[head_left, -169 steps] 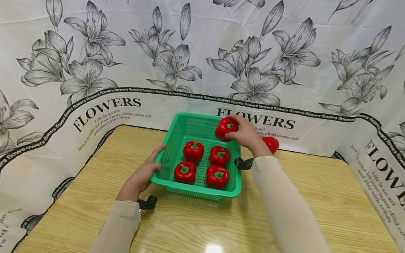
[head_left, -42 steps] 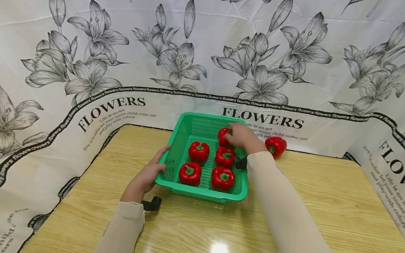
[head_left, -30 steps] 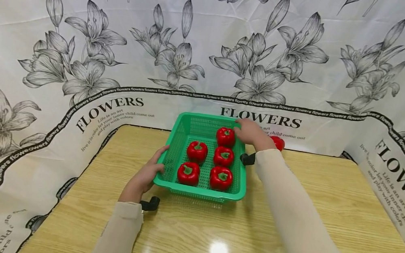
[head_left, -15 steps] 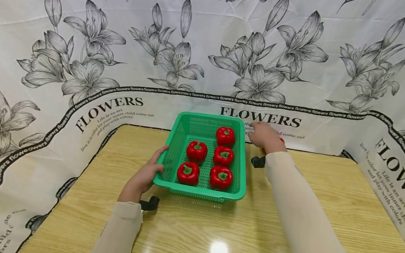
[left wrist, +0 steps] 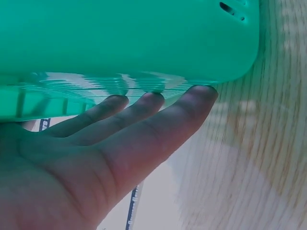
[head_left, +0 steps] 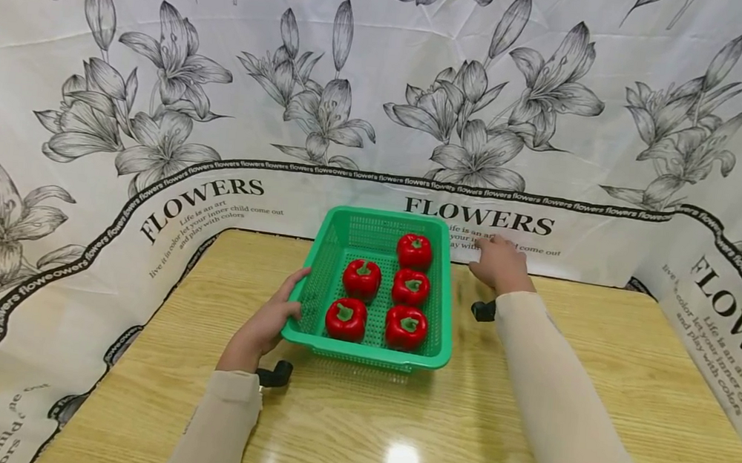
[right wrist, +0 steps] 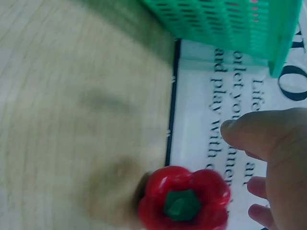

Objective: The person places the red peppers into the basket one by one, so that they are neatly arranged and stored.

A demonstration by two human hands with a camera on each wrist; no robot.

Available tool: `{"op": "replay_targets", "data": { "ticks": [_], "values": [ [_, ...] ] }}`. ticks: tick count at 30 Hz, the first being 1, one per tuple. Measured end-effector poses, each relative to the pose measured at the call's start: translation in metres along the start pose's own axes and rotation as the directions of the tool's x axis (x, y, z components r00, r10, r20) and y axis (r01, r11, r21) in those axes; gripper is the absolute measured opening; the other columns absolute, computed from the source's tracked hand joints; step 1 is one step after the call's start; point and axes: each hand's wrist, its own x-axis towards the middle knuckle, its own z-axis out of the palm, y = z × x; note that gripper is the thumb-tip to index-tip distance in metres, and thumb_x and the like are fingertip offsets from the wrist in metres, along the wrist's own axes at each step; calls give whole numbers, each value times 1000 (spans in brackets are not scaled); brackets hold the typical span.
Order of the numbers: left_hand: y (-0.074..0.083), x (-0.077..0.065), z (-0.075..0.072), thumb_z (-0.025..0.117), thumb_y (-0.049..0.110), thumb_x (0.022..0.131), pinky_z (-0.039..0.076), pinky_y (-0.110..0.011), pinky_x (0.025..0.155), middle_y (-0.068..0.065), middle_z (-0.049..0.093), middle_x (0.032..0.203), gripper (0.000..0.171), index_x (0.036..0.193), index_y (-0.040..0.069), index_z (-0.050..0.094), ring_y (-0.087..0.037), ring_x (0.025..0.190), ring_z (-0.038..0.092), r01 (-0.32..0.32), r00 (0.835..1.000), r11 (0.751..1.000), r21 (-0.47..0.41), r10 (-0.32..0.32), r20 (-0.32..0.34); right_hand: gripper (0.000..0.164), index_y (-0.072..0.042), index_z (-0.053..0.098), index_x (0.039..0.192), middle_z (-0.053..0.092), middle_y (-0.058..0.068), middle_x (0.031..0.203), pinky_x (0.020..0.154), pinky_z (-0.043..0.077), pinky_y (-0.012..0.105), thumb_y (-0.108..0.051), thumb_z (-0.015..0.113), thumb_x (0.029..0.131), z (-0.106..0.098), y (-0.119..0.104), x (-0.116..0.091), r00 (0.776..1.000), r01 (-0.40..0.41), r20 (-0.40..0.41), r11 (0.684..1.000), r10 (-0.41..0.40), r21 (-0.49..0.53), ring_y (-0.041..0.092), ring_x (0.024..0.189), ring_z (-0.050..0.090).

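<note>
A green plastic basket [head_left: 366,353] stands on the wooden table. Inside it are several red bell peppers [head_left: 362,279], three of them in a column along its right side. My left hand [head_left: 264,322] holds the basket's left wall, thumb over the rim; in the left wrist view its fingers [left wrist: 153,134] lie along the outside. To the right of the basket, my right hand [head_left: 502,263] hovers with nothing in its grasp, fingers apart. Close by it in the right wrist view is another red bell pepper [right wrist: 156,196] with a green stem, hidden behind the hand in the head view.
The light wooden table [head_left: 612,374] reaches back to a white cloth [head_left: 387,136] printed with flowers and lettering. That cloth rises behind the table and along both sides.
My right hand has set a bell pepper down in the basket's back right, let go, and moved out over the right rim toward the pepper outside. My left hand has kept its place.
</note>
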Motion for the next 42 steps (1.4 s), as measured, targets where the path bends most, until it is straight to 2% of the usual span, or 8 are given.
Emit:
{"op": "replay_targets", "data": {
  "ticks": [9, 15, 24, 34, 42],
  "values": [
    [0, 0, 0, 37, -5, 74, 40, -35, 81, -8, 5, 160, 92, 153, 38, 18, -35, 134, 24, -6, 1000, 1000, 7, 6, 3, 55, -8, 47, 141, 26, 29, 151, 101, 25, 73, -25, 58, 90, 16, 12, -2, 999, -33, -23, 999, 34, 19, 54, 136, 22],
    [-2, 0, 1, 38, -6, 74, 40, -36, 83, -8, 7, 160, 92, 152, 39, 19, -35, 132, 26, -2, 1000, 1000, -3, 2, -3, 56, -10, 47, 141, 25, 31, 148, 97, 29, 73, -24, 58, 88, 23, 17, -5, 997, -50, -50, 999, 51, 12, 55, 132, 25],
    [-2, 1, 2, 38, -5, 74, 38, -37, 87, -8, 7, 160, 92, 153, 38, 18, -33, 134, 24, -10, 1000, 1000, 3, 10, 2, 59, -14, 46, 143, 15, 31, 153, 96, 29, 74, -15, 58, 85, 32, 18, -5, 996, -69, -58, 997, 70, 28, 57, 134, 18],
    [-5, 1, 4, 39, -5, 73, 37, -38, 88, -7, 7, 160, 92, 152, 39, 21, -33, 134, 24, -4, 1000, 1000, 7, 4, -1, 52, -7, 51, 139, 17, 34, 151, 91, 38, 72, -10, 56, 87, 39, 16, -10, 993, -35, -110, 999, 34, -8, 63, 130, 19],
    [-4, 1, 2, 38, -5, 74, 38, -38, 85, -9, 7, 160, 91, 152, 38, 19, -34, 134, 25, -24, 1000, 1000, 6, 24, 12, 58, -7, 49, 137, 20, 36, 149, 90, 39, 71, -4, 64, 82, 41, 19, -10, 988, -21, -152, 1000, 25, 23, 65, 129, 20]
  ]
}}
